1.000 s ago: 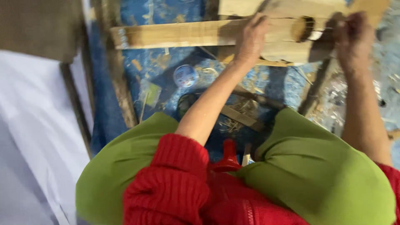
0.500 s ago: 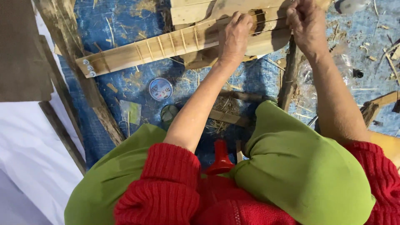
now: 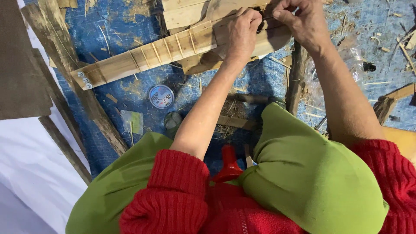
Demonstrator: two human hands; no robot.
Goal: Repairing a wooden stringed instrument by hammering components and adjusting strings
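Note:
A pale wooden stringed instrument lies across a blue tarp, its fretted neck [image 3: 143, 58] running down to the left and ending in small metal pegs. My left hand [image 3: 240, 34] rests curled on the body [image 3: 273, 41] where the neck joins it. My right hand [image 3: 301, 19] pinches something thin just above the body near its sound hole; what it pinches is too small to tell. Both forearms reach forward over my green-clad knees [image 3: 312, 173].
A round tin with a printed lid [image 3: 161, 96] and a darker round lid [image 3: 173, 120] lie on the tarp [image 3: 117, 26]. Rough wooden slats [image 3: 65, 56], wood scraps, shavings, a red object [image 3: 229, 162] and white cloth [image 3: 30, 173] surround me.
The view has shifted, so the instrument now lies lower and more tilted in frame. Both hands have stayed on its body near the sound hole.

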